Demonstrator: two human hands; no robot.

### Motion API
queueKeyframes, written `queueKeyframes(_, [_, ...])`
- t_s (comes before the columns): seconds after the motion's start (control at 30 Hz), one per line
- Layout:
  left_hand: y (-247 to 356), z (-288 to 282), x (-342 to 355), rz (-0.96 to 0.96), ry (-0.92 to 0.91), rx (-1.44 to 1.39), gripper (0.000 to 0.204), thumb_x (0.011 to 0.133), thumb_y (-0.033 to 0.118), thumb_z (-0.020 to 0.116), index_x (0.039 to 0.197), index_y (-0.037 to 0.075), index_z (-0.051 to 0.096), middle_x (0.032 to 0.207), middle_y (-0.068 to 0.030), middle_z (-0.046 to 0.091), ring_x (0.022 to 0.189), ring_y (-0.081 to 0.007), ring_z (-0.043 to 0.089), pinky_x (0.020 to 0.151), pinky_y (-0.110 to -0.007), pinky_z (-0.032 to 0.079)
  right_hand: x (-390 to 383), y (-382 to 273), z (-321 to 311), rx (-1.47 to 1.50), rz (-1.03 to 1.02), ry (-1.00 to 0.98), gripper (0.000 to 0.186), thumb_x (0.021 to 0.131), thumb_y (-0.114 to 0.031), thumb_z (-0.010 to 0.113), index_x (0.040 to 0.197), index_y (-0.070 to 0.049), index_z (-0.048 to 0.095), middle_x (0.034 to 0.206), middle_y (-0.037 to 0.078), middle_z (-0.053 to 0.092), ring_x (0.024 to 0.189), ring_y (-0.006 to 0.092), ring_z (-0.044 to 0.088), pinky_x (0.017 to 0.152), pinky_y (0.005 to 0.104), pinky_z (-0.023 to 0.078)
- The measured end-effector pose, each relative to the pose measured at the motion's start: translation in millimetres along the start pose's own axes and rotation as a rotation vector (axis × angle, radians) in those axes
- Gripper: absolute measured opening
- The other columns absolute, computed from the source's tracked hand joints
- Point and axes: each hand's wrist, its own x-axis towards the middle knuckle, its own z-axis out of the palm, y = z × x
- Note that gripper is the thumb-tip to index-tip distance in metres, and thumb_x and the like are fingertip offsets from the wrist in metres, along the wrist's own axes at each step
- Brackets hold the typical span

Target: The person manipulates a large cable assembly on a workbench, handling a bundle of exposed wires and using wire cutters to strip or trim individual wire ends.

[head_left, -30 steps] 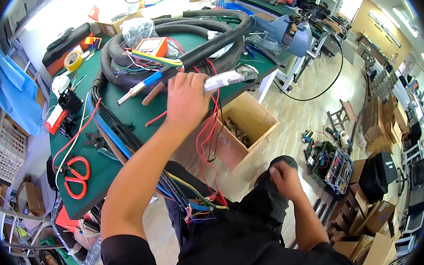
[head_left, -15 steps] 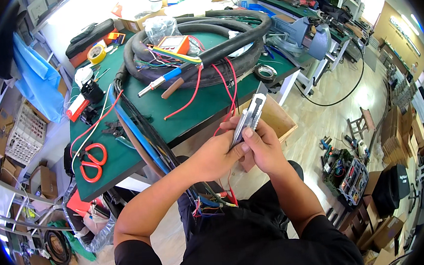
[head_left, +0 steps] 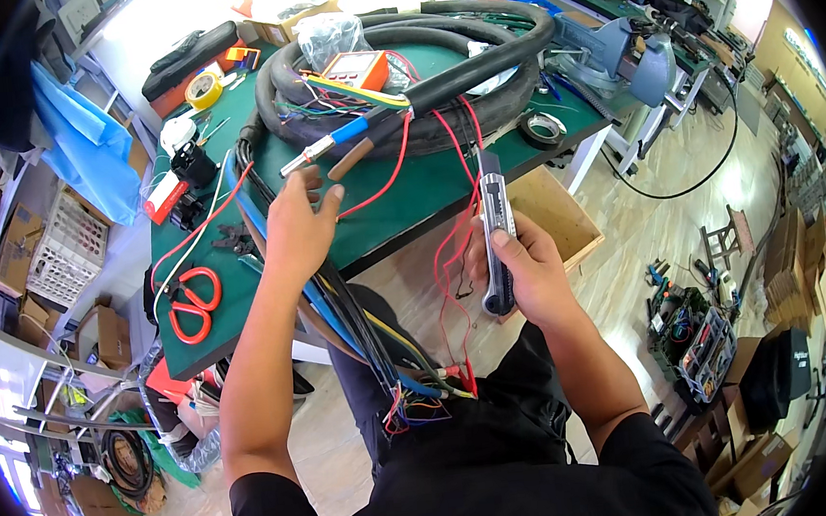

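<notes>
My right hand (head_left: 528, 266) holds a silver-and-black utility knife (head_left: 492, 203) upright by the table's front edge. My left hand (head_left: 302, 230) hangs with fingers apart and loosely bent, just below a cable end with a silver tip (head_left: 304, 158) and blue sleeve (head_left: 350, 130); contact is unclear. A brown length (head_left: 351, 156) lies beside it. Behind, a thick black cable coil (head_left: 413, 139) circles an orange meter (head_left: 356, 66) and thin coloured wires. A bundle of blue, brown and black cables (head_left: 340, 322) runs from the green table (head_left: 396, 222) down to my lap.
Red scissors (head_left: 216, 285), black tape (head_left: 541, 130) and yellow tape (head_left: 203, 92) lie on the table. A wooden box (head_left: 564, 209) stands under its front edge. An open toolbox (head_left: 696, 342) is on the floor at right, beside cardboard boxes (head_left: 785, 238). A crate (head_left: 73, 246) stands left.
The knife, held in my left hand earlier, then in both, is now in my right alone, turned upright. My left hand has released it and moved left and up toward the cable end.
</notes>
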Motion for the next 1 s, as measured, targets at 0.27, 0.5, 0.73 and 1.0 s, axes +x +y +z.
queueKeyframes(0.27, [8, 7, 23, -0.019, -0.171, -0.019, 0.03, 0.094, 0.02, 0.062, 0.111, -0.005, 0.062, 0.084, -0.0184, 0.07, 0.077, -0.0272, 0.07, 0.07, -0.036, 0.052, 15, 2, 8, -0.304, 0.067, -0.022, 0.025, 0.099, -0.026, 0.056, 0.106, -0.002, 0.056, 0.082, 0.003, 0.061, 0.072, 0.0097, 0.058, 0.064, 0.0266, 0.048])
queueKeyframes(0.5, [-6, 17, 12, 0.201, 0.017, 0.039, 0.029, 0.093, 0.026, 0.065, 0.103, -0.001, 0.064, 0.075, -0.0144, 0.068, 0.072, -0.0314, 0.067, 0.068, -0.04, 0.05, 33, -5, 29, -0.796, -0.043, 0.017, 0.028, 0.096, -0.023, 0.059, 0.109, 0.001, 0.055, 0.077, 0.017, 0.06, 0.068, 0.0364, 0.061, 0.065, 0.0417, 0.047])
queueKeyframes(0.73, [-10, 21, 8, 0.393, 0.169, 0.192, 0.027, 0.085, 0.02, 0.074, 0.101, 0.002, 0.064, 0.081, -0.0129, 0.068, 0.078, -0.0312, 0.067, 0.069, -0.041, 0.051, 59, 5, 52, -1.033, -0.185, 0.012, 0.026, 0.096, -0.023, 0.058, 0.108, 0.0, 0.052, 0.078, 0.021, 0.062, 0.073, 0.0415, 0.063, 0.063, 0.0478, 0.046])
queueKeyframes(1.0, [-2, 14, 8, 0.179, 0.025, -0.099, 0.022, 0.093, 0.02, 0.062, 0.102, -0.001, 0.063, 0.078, -0.0184, 0.067, 0.076, -0.0377, 0.066, 0.067, -0.044, 0.051, 70, 6, 57, -1.228, -0.268, 0.001, 0.023, 0.095, -0.02, 0.058, 0.104, 0.0, 0.05, 0.083, 0.021, 0.063, 0.074, 0.043, 0.062, 0.063, 0.05, 0.048])
